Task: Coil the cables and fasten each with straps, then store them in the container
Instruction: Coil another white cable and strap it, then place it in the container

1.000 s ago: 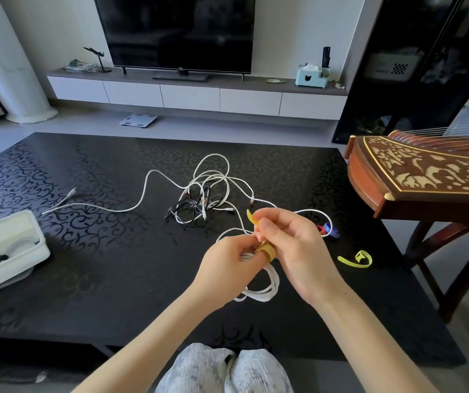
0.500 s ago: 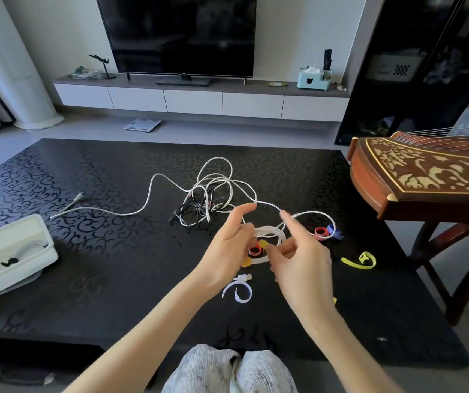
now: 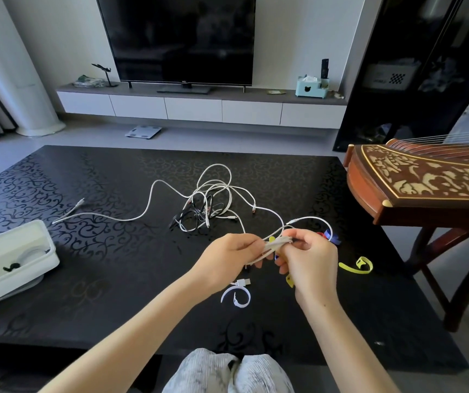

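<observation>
Left hand (image 3: pixel 227 259), right hand (image 3: pixel 309 262) closed; cable (image 3: pixel 276 243) gripped between (blurred)

Your left forearm (image 3: pixel 142 324) and right forearm (image 3: pixel 341 336) are bare from the wrist down to where each leaves the bottom edge of the view. Your left hand (image 3: pixel 229 259) and right hand (image 3: pixel 309 265) are bare as well, with slim fingers. At the bottom centre your knees (image 3: pixel 261 373) show, covered in a thin pale fabric (image 3: pixel 199 373), whitish grey with fine, close-set stripes. A narrow dark gap parts them. You cannot tell what garment it is.
</observation>
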Action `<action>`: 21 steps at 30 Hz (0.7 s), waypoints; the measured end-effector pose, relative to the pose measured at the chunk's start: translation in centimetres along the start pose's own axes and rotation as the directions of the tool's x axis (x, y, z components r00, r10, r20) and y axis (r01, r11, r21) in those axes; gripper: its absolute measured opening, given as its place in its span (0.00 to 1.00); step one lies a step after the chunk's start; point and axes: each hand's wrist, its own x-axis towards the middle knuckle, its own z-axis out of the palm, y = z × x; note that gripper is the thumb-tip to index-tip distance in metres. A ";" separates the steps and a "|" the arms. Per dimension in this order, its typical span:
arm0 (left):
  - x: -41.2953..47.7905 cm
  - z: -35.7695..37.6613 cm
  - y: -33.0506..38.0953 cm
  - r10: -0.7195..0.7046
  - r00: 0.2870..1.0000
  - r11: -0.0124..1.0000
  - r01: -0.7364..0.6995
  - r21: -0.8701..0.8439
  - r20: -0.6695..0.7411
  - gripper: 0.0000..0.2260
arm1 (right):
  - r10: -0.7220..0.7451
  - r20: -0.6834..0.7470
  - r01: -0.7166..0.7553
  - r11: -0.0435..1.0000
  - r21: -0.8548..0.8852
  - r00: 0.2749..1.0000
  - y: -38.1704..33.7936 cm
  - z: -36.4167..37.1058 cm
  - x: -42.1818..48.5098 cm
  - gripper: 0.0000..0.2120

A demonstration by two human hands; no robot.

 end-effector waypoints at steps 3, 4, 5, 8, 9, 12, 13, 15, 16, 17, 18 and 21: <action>0.1 0.9 -0.3 0.048 0.997 0.988 -0.056 -0.146 -0.061 0.13 | 0.110 -0.004 -0.109 0.986 0.130 0.994 -0.7 -0.1 0.2 0.09; 0.1 1.3 -0.3 0.068 0.991 0.982 -0.086 -0.168 -0.112 0.13 | 0.152 0.002 -0.150 0.974 0.171 0.988 -0.9 -0.1 0.3 0.09; 0.1 1.6 -0.1 0.094 0.980 0.981 -0.121 -0.154 -0.173 0.13 | 0.189 0.009 -0.186 0.960 0.211 0.982 -1.1 0.0 0.3 0.09; 0.2 2.8 0.3 0.205 0.928 0.979 -0.188 0.085 -0.312 0.16 | 0.257 0.018 -0.249 0.916 0.315 0.966 -1.6 0.2 0.2 0.09; 0.2 3.1 0.5 0.228 0.914 0.970 -0.186 0.154 -0.337 0.16 | 0.265 0.026 -0.257 0.900 0.352 0.964 -1.7 0.2 0.1 0.09; 0.6 3.5 0.6 0.263 0.886 0.960 -0.201 0.195 -0.383 0.16 | 0.256 0.050 -0.251 0.861 0.442 0.965 -1.8 0.4 -0.5 0.12; 0.8 3.5 0.6 0.269 0.877 0.959 -0.206 0.195 -0.398 0.16 | 0.254 0.055 -0.251 0.853 0.457 0.965 -1.8 0.5 -0.8 0.14; 1.1 3.5 0.5 0.277 0.860 0.959 -0.216 0.186 -0.428 0.16 | 0.253 0.069 -0.254 0.837 0.485 0.965 -1.9 0.6 -1.2 0.16; 1.1 3.5 0.4 0.281 0.851 0.958 -0.217 0.190 -0.444 0.16 | 0.247 0.075 -0.250 0.829 0.500 0.966 -1.9 0.6 -1.4 0.17; 1.1 3.5 0.4 0.282 0.843 0.957 -0.213 0.197 -0.458 0.16 | 0.237 0.074 -0.241 0.823 0.514 0.969 -1.9 0.6 -1.5 0.18; 1.0 3.4 0.5 0.279 0.838 0.958 -0.209 0.196 -0.468 0.16 | 0.224 0.069 -0.227 0.822 0.522 0.972 -1.9 0.6 -1.7 0.19; 1.0 3.1 0.7 0.268 0.832 0.962 -0.205 0.180 -0.485 0.18 | 0.194 0.047 -0.190 0.831 0.523 0.980 -1.9 0.7 -2.0 0.20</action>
